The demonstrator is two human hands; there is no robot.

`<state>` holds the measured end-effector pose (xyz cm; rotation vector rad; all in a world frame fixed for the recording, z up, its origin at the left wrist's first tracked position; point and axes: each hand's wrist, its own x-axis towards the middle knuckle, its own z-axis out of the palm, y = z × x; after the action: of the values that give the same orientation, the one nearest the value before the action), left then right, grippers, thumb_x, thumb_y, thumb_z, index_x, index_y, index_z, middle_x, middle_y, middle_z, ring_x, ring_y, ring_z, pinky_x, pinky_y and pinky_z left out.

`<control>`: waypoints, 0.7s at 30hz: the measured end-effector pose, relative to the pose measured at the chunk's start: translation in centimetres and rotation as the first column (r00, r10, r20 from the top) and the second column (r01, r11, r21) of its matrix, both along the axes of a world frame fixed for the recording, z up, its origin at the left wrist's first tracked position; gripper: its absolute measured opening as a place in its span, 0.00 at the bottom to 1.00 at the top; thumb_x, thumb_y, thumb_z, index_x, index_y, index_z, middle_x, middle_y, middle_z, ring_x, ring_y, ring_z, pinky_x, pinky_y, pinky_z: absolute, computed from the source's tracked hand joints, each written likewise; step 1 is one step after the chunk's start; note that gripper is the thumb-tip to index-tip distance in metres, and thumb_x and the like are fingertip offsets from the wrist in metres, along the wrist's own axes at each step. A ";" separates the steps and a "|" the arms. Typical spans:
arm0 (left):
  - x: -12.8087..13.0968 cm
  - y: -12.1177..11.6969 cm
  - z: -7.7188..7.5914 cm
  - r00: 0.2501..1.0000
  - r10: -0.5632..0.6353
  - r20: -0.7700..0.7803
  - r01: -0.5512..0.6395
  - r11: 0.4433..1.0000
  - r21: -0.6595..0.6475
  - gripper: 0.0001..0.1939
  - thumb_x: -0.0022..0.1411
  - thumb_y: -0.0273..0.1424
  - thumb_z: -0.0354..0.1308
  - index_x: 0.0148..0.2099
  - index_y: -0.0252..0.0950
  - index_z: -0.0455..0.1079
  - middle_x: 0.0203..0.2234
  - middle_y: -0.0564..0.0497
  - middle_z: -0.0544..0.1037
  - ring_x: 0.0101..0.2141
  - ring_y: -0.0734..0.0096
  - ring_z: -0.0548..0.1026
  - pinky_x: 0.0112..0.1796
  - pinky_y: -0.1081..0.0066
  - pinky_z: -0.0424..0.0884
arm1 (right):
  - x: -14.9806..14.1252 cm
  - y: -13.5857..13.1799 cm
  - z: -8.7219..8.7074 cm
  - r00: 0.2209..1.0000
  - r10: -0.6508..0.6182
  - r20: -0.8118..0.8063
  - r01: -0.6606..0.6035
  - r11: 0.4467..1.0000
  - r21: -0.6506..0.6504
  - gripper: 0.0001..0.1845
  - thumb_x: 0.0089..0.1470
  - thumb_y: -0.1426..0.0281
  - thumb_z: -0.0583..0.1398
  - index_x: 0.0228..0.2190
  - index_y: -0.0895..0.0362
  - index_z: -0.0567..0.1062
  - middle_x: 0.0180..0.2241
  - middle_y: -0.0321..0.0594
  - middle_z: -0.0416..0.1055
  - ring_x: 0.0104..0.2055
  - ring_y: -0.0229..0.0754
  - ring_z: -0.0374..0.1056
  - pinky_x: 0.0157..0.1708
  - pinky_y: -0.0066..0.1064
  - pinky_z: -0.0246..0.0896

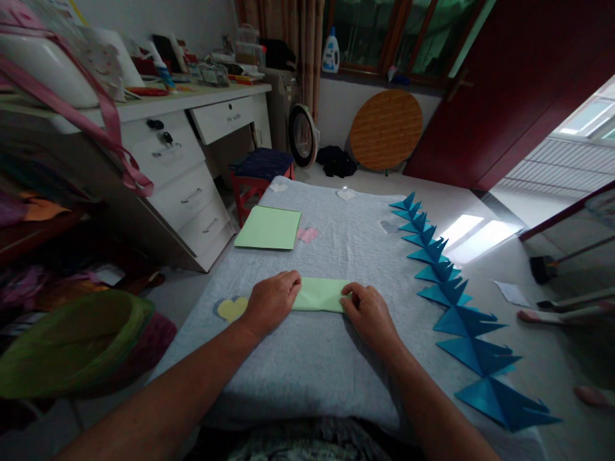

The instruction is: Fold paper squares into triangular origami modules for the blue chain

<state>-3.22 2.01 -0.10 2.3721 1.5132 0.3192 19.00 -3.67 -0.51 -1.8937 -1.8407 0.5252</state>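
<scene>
A light green sheet of paper, folded into a narrow strip, lies flat on the cloth-covered table in front of me. My left hand pinches its left end, fingers curled together. At the opposite end, my right hand grips the paper between thumb and bent fingers. Beyond my left hand rests a stack of square green paper. Along the right edge of the table stands a row of several blue folded paper cranes, wings spread.
The grey tablecloth carries heart patches. A white desk with drawers stands at the left, above a green-lined bin. A red stool sits past the table's far left corner. A round wooden board leans against the back wall.
</scene>
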 end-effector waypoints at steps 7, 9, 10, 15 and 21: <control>0.2 -0.1 -0.1 1.000 0.012 -0.010 -0.012 1.000 0.012 0.08 0.70 0.31 0.50 0.41 0.38 0.70 0.37 0.50 0.79 0.39 0.64 0.77 0.38 0.68 0.66 | 0.0 0.0 -0.3 1.000 -0.014 -0.008 0.014 0.999 0.033 0.09 0.57 0.70 0.59 0.38 0.57 0.77 0.26 0.39 0.71 0.33 0.44 0.65 0.35 0.32 0.54; 0.2 -0.1 -0.1 1.000 0.015 -0.012 -0.015 1.000 0.013 0.08 0.70 0.31 0.50 0.41 0.38 0.70 0.37 0.50 0.79 0.39 0.64 0.77 0.39 0.68 0.66 | 0.0 0.0 -0.4 1.000 -0.017 0.000 0.017 1.000 0.026 0.10 0.57 0.70 0.58 0.39 0.58 0.77 0.26 0.39 0.71 0.33 0.44 0.65 0.35 0.33 0.54; 0.3 0.0 -0.1 1.000 0.018 -0.013 -0.018 1.000 0.014 0.08 0.70 0.30 0.50 0.41 0.38 0.70 0.37 0.50 0.79 0.39 0.64 0.77 0.39 0.69 0.66 | 0.0 0.0 -0.4 1.000 -0.021 0.003 0.021 0.999 0.026 0.10 0.57 0.70 0.58 0.39 0.58 0.77 0.26 0.39 0.71 0.33 0.44 0.65 0.35 0.33 0.54; 0.3 0.1 0.0 1.000 0.023 -0.016 -0.023 1.000 0.011 0.07 0.70 0.30 0.50 0.41 0.39 0.70 0.37 0.50 0.80 0.39 0.64 0.77 0.38 0.69 0.66 | 0.0 0.1 -0.5 1.000 -0.030 0.006 0.030 0.999 0.042 0.10 0.57 0.70 0.59 0.39 0.58 0.78 0.26 0.39 0.71 0.33 0.44 0.65 0.35 0.32 0.54; 0.4 0.0 0.2 0.999 0.024 -0.036 -0.024 1.000 0.001 0.08 0.70 0.30 0.49 0.41 0.38 0.70 0.38 0.49 0.80 0.39 0.64 0.77 0.38 0.68 0.66 | 0.0 0.1 -0.3 0.999 -0.031 0.014 0.031 0.999 0.026 0.11 0.57 0.70 0.58 0.39 0.59 0.78 0.27 0.40 0.72 0.33 0.44 0.65 0.35 0.33 0.54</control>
<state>-2.84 2.02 0.09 2.3738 1.5581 0.2843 19.01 -3.56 -0.81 -1.9100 -1.8157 0.4762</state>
